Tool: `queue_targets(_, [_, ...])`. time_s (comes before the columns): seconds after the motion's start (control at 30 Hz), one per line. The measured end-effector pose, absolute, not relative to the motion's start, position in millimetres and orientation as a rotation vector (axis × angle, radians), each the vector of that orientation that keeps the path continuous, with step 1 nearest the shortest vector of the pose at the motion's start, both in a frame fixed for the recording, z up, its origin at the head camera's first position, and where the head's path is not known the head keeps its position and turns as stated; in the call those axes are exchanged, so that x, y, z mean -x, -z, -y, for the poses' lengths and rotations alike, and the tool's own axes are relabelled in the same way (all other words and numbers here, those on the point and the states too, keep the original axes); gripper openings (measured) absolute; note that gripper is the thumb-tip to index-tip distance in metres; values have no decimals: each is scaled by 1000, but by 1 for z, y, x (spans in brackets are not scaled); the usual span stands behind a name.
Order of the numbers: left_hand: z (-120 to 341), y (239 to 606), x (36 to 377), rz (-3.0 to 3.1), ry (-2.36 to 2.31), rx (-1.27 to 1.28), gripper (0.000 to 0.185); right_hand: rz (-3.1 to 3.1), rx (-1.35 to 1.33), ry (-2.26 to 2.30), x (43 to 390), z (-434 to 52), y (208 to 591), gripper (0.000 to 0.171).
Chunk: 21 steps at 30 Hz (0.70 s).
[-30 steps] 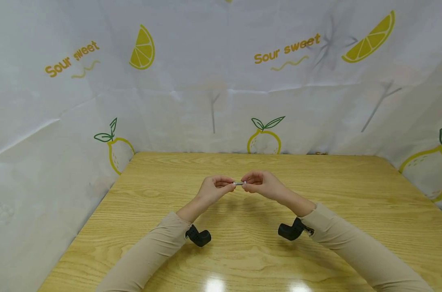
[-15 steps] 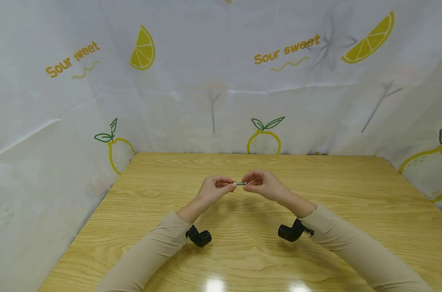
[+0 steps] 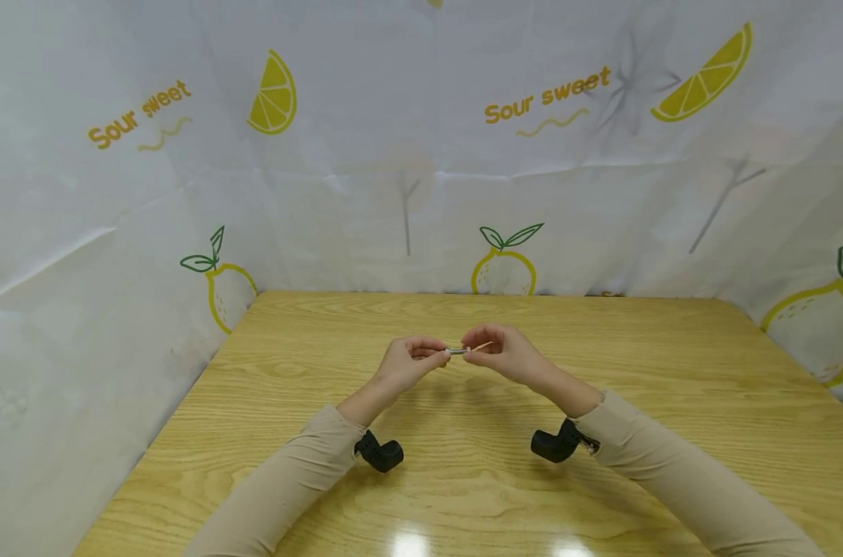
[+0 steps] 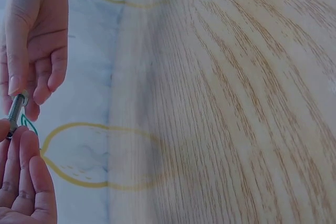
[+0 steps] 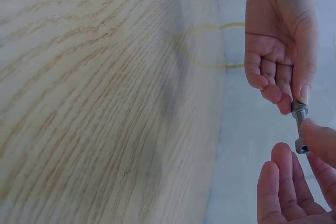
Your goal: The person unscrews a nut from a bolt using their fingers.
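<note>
Above the one wooden table (image 3: pixel 672 402), two hands meet: the left hand (image 3: pixel 407 362) at nine o'clock pinches one end of a single small metal bolt (image 3: pixel 456 351), and the right hand (image 3: pixel 499 352) at three o'clock pinches the other.

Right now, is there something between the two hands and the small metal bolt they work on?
Nothing visible. The left hand pinches one end of the bolt and the right hand pinches the other, above the table.
</note>
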<state>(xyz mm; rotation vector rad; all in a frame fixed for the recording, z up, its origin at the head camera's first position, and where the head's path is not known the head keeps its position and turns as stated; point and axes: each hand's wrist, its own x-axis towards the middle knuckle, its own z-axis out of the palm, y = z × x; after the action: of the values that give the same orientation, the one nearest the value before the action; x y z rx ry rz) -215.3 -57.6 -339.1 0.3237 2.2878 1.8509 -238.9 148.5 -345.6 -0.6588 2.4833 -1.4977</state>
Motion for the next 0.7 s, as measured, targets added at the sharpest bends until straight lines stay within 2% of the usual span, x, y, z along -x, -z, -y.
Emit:
queue_targets(0.2, [58, 337, 213, -2294, -1847, -321, 24, -2505, 665, 1463, 240, -148, 347, 34])
queue_targets(0.33, [58, 339, 215, -2292, -1843, -317, 24, -2521, 677, 1439, 241, -149, 350, 29])
queue_targets(0.7, [57, 367, 236, -2301, -1858, -314, 24, -2544, 674, 1414, 243, -148, 352, 25])
